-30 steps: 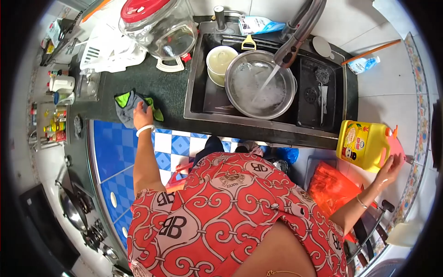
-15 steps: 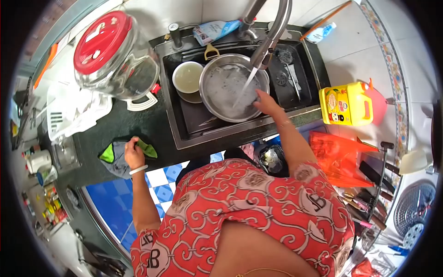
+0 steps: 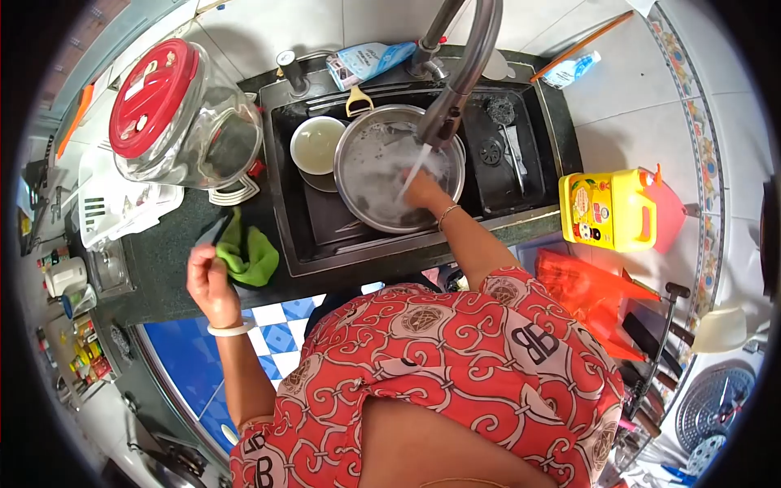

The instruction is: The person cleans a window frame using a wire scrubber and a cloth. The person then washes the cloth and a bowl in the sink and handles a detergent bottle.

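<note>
On the dark counter left of the sink lies a bunched green and grey cloth [image 3: 250, 259]. My left hand [image 3: 211, 281], with a white bangle at its wrist, is at the cloth's left edge; its fingers are curled and seem to pinch the edge. In the sink, a round metal basin [image 3: 342, 191] holds cloudy, foamy water under the running faucet [image 3: 446, 114]. My right hand [image 3: 423, 193] reaches into this basin, its fingers sunk in the water and hidden. Beside the basin sits a pale bowl [image 3: 318, 145] with liquid in it.
A large glass jar with a red lid [image 3: 154, 98] stands left of the sink, near a white rack [image 3: 122, 199]. A yellow jug [image 3: 606, 210] is at the right. Behind the basin lie a yellow-handled peeler [image 3: 359, 102] and a blue-white pouch [image 3: 370, 63].
My right hand has moved from the basin's right rim into its water. My left hand has shifted left and down, and the cloth is now bunched with its green side showing.
</note>
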The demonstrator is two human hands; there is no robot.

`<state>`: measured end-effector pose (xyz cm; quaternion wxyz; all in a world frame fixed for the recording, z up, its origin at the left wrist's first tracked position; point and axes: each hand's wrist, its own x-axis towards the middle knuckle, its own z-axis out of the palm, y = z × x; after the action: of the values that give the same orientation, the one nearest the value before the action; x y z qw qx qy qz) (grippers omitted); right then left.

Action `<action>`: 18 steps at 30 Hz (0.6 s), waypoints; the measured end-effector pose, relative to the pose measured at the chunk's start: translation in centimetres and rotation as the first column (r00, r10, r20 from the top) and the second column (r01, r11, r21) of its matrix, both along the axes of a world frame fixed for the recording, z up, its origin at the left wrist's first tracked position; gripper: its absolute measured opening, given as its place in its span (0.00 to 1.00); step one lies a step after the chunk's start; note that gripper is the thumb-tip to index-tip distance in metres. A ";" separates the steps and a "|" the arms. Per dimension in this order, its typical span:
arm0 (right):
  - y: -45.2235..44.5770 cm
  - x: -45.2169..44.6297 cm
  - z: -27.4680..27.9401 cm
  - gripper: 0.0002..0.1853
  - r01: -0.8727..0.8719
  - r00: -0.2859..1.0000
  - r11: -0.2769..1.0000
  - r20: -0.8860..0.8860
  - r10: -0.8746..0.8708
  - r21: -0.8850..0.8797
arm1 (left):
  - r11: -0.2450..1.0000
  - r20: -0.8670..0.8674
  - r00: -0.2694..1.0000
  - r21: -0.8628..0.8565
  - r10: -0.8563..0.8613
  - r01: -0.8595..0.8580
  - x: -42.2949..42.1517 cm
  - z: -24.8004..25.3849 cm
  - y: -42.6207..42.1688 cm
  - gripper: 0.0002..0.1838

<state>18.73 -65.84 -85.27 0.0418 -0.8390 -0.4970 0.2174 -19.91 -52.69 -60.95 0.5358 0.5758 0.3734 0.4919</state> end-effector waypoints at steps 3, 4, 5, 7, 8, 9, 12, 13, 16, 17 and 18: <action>-0.6 0.4 -1.1 0.19 -0.374 0.927 0.902 -0.127 0.354 -0.217 | 0.996 0.076 0.997 -0.091 0.005 0.002 4.2 3.2 -0.3 0.10; -0.2 0.9 -1.4 0.19 -0.465 0.884 0.834 -0.196 0.424 -0.295 | 0.996 0.108 0.993 -0.071 -0.040 0.048 5.5 3.6 -0.5 0.10; 0.5 1.7 -1.7 0.19 -0.551 0.834 0.752 -0.271 0.480 -0.363 | 0.994 0.140 0.986 -0.051 -0.088 0.096 7.0 4.0 -1.1 0.10; 0.6 2.9 -1.2 0.20 -0.535 0.810 0.807 -0.421 0.408 -0.249 | 0.985 0.276 0.951 -0.055 -0.141 0.162 10.9 5.3 -2.6 0.10; 0.5 3.6 -0.4 0.19 -0.391 0.808 0.917 -0.509 0.298 -0.084 | 0.984 0.333 0.932 -0.055 -0.142 0.170 12.2 5.2 -3.0 0.11; 0.4 4.0 0.5 0.19 -0.202 0.769 0.977 -0.608 0.197 0.062 | 0.970 0.395 0.902 -0.087 -0.175 0.226 13.7 5.3 -3.3 0.11; 1.3 2.8 2.9 0.21 0.054 0.413 0.863 -0.798 0.438 0.502 | 0.938 0.488 0.846 -0.140 -0.213 0.316 16.7 4.1 -3.8 0.11; 1.2 1.9 3.4 0.22 0.090 0.329 0.785 -0.762 0.557 0.613 | 0.921 0.488 0.842 -0.171 -0.229 0.350 17.3 3.6 -4.0 0.12; 0.3 -0.4 4.4 0.23 0.194 -0.371 0.970 -0.926 -0.064 -0.145 | 0.910 0.364 0.884 -0.178 -0.294 0.375 19.0 1.2 -4.4 0.11; 0.1 -0.4 4.7 0.24 0.204 -0.424 0.974 -0.906 -0.005 -0.100 | 0.918 0.271 0.923 -0.213 -0.275 0.336 19.1 -0.4 -4.3 0.12; 0.3 0.3 5.3 0.23 0.191 -0.509 0.975 -0.861 -0.001 -0.114 | 0.925 0.174 0.951 -0.243 -0.255 0.293 19.2 -2.0 -4.0 0.12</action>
<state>19.00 -65.57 -79.94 0.5168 -0.2716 -0.1388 0.7999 -0.76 -56.72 -62.99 0.6965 0.5094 0.3134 0.3964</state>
